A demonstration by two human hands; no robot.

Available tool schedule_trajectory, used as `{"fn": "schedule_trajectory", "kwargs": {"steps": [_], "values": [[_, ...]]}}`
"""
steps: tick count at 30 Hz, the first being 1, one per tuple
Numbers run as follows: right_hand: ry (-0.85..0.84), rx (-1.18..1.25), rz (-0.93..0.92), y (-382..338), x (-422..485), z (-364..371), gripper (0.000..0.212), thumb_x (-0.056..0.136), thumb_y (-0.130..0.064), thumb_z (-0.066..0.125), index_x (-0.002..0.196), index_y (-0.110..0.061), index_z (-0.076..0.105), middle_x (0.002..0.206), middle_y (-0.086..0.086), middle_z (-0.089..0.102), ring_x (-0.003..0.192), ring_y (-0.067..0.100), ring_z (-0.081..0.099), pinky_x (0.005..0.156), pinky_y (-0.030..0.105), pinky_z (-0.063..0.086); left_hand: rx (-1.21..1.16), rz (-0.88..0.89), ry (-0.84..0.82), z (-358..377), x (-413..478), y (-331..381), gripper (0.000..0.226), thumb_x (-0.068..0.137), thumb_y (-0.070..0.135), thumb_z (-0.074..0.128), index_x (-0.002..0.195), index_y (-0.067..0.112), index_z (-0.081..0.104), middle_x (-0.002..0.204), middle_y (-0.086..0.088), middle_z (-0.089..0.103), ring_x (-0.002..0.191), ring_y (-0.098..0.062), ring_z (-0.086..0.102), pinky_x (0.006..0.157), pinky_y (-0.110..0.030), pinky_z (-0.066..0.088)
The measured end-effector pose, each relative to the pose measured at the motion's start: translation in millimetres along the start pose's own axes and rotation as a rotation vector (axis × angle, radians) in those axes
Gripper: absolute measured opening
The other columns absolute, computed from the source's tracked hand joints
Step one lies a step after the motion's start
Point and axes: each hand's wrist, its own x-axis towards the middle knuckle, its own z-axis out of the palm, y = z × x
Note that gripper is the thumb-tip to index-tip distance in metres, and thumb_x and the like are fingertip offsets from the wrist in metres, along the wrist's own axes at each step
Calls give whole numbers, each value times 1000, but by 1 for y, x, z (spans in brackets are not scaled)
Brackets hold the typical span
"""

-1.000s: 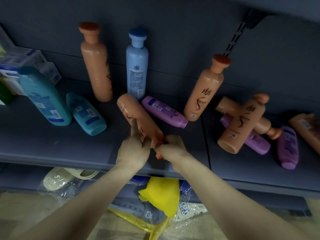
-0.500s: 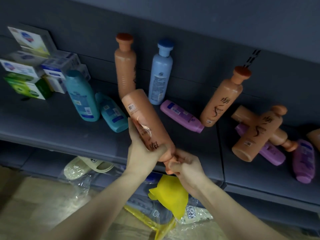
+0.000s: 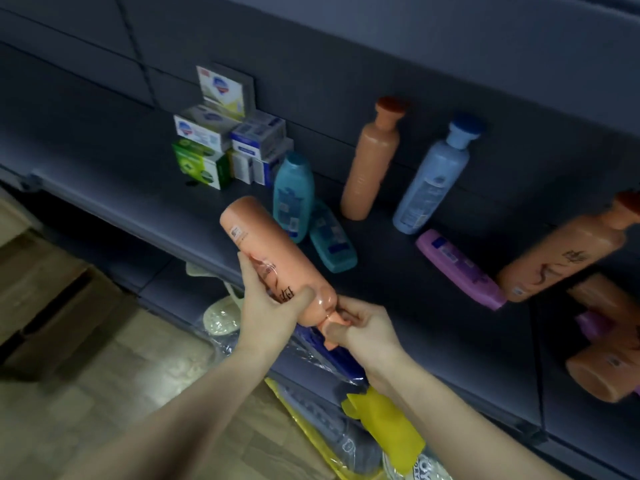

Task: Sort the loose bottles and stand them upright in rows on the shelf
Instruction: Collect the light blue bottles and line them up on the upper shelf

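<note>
- A person's left hand (image 3: pixel 266 313) wraps around the lower body of a peach-orange plastic bottle with black script (image 3: pixel 273 258), fingers and thumb curled about it near its shoulder.
- The right hand (image 3: pixel 363 329) pinches the same bottle's cap end, fingers closed around the neck.
- The held bottle is tilted, its flat base pointing up and to the left and its cap end down toward the person, at the front edge of the dark grey metal shelf (image 3: pixel 398 306).
- On the shelf behind it, a tall orange bottle with a darker orange cap (image 3: pixel 370 164) and a pale blue bottle with a dark blue cap (image 3: pixel 433 181) stand side by side near the back panel.
- A teal plastic bottle (image 3: pixel 292 195) stands to their left, with a second, smaller teal bottle (image 3: pixel 332 240) lying on its side just beside it.
- A purple bottle (image 3: pixel 457 268) lies flat further right, next to a leaning orange bottle with black script (image 3: pixel 568 251).
- More orange bottles (image 3: pixel 602 372) lie heaped at the right edge.
- A stack of white, blue and green soap boxes (image 3: pixel 221 143) sits at the shelf's left end.
- Below the shelf, a yellow plastic item (image 3: pixel 384 420) lies among clear wrapped packages above a wood-patterned floor (image 3: pixel 104 375).
</note>
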Motion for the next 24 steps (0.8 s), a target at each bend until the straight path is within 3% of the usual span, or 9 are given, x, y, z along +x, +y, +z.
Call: {"fn": "schedule_trajectory", "kwargs": {"steps": [3,6,9,14,17,24], "values": [[6,-68,17,-5,13,28,33,81,6,59,98,-21,68,80,-3,69,73,13,62,72,27,54,-13,-30,19,-19,21,1,103,63,15,77,147,29,20,117,0,62,99,-14,65,89,-44,53],[25,-126,21,-15,29,51,25,82,-3,58,78,-27,65,73,-4,66,67,12,59,71,33,53,17,-34,-7,-30,38,6,111,58,17,81,148,31,17,118,-1,61,102,-15,64,89,-36,53],[68,-227,-9,-24,46,63,15,84,-12,55,83,-21,67,70,-3,61,63,12,55,62,29,49,47,-48,1,-33,57,10,118,48,31,82,148,24,19,122,-3,59,107,-16,61,93,-38,51],[114,-299,-9,-32,69,71,14,82,-11,54,85,-8,67,75,7,61,70,20,57,67,31,49,141,-93,39,-31,80,11,127,38,47,69,151,24,16,131,-4,53,116,-21,55,97,-39,48],[141,-283,22,-27,78,73,13,83,-10,54,87,-7,66,75,6,61,70,20,57,70,33,50,219,-107,-2,-28,87,9,119,48,40,71,151,23,14,141,-6,46,125,-22,48,95,-29,42],[131,-398,-23,-24,84,77,21,89,-17,50,104,-9,63,103,15,67,96,31,64,85,37,54,328,-108,-61,-30,103,3,105,71,19,79,151,25,12,143,-7,45,127,-22,47,104,-37,40]]}}
